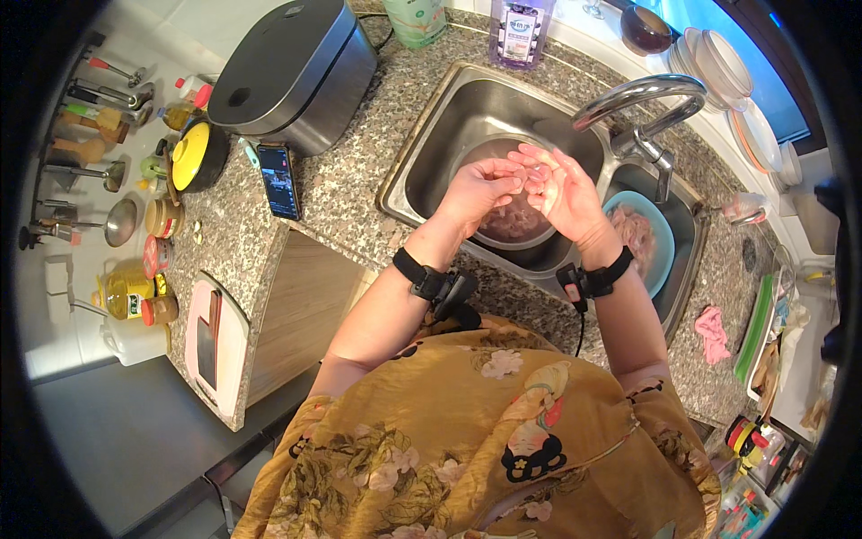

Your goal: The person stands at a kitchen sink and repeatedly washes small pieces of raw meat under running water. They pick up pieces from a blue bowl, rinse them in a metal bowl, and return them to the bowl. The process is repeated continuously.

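Observation:
Over the left basin of a stainless steel sink [417, 121], both of my hands meet at the fingertips. A small, pale, wet piece of raw flesh [537, 173] sits between them; fingers partly hide it. My left hand [486, 185] pinches at the piece with thumb and forefinger. With its palm turned up, my right hand [569, 192] holds the piece against its fingers. Below them, a round metal bowl [549, 237] holds cloudy water and pinkish raw pieces [510, 222]. A light-blue plastic basin [663, 246] in the right sink basin contains more pale pink pieces [632, 232].
A chrome faucet [643, 84] arches over the sink behind my right hand. A phone [278, 182] leans near a grey appliance [289, 67]. At left, a knife [209, 340] lies on a cutting board [232, 330]. A pink cloth [712, 335] lies right of the sink.

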`<state>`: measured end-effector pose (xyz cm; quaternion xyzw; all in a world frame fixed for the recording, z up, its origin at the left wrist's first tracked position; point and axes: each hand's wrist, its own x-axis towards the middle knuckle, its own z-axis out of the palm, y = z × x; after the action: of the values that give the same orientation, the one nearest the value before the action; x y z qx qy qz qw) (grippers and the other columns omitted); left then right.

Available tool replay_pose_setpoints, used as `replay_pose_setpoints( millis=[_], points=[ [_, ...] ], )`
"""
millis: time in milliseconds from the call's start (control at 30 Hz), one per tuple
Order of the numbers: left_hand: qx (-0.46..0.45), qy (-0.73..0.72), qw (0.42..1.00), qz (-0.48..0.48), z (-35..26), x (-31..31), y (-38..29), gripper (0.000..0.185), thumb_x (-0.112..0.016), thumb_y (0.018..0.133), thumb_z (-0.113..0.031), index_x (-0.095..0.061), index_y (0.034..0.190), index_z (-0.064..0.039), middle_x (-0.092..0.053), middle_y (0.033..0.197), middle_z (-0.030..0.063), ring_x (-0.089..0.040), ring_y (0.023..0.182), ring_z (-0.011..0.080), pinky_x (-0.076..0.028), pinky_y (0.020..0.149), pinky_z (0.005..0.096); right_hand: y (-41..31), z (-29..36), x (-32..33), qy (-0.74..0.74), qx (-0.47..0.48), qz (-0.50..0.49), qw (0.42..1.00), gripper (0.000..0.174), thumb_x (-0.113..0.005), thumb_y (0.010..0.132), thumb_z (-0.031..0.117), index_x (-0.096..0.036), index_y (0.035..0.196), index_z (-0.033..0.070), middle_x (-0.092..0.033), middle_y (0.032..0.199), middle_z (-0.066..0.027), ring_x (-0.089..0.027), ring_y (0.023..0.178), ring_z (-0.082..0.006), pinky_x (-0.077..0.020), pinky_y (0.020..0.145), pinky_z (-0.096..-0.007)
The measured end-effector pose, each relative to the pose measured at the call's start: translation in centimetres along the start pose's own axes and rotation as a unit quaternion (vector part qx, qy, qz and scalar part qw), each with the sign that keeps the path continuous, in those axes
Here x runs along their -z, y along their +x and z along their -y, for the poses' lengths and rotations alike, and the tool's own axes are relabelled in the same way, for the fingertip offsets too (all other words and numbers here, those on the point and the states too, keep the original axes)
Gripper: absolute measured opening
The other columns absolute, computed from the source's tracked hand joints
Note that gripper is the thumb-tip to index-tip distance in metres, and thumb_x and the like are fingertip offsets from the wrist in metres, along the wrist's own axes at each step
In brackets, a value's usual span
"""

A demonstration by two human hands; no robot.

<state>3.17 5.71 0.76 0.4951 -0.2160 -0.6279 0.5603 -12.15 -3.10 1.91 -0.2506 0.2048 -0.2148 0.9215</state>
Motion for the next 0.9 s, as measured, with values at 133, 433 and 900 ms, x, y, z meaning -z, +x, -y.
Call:
replay_pose_setpoints(
  millis=[133,433,900],
  points=[
    [-0.024,0.039,0.998,-0.036,-0.6,-0.7,-0.4,0.014,-0.062,0.086,-0.009,-0.064,0.1,-0.005,-0.065,0.093,0.0005,-0.059,0.081,0.0075,-0.045,0.068,0.0205,-0.3,-0.5,0.4,-0.149,0.049,-0.04,0.987,0.031,-0.055,0.091,0.018,-0.054,0.12,0.005,-0.06,0.105,-0.0023,-0.053,0.073,-0.0073,-0.0423,0.062,-0.0212],
    [-0.048,0.069,0.995,-0.045,-1.0,-0.8,-0.5,0.016,-0.057,0.09,-0.01,-0.062,0.105,-0.005,-0.064,0.092,-0.0008,-0.057,0.082,0.0069,-0.044,0.069,0.0208,-0.6,-0.4,0.2,-0.298,0.035,-0.087,0.95,0.014,-0.061,0.088,0.015,-0.061,0.101,0.008,-0.063,0.087,0.0007,-0.054,0.066,-0.0052,-0.0402,0.056,-0.0173],
    [-0.061,0.137,0.988,-0.045,-0.1,-1.5,-0.5,0.017,-0.057,0.092,-0.017,-0.063,0.1,-0.004,-0.064,0.086,-0.001,-0.056,0.076,0.0066,-0.043,0.067,0.0213,-0.6,-0.5,0.4,-0.392,0.095,-0.096,0.91,0.017,-0.05,0.095,0.021,-0.058,0.092,0.006,-0.061,0.081,0.0008,-0.051,0.056,-0.0055,-0.0391,0.052,-0.0184]
  ],
)
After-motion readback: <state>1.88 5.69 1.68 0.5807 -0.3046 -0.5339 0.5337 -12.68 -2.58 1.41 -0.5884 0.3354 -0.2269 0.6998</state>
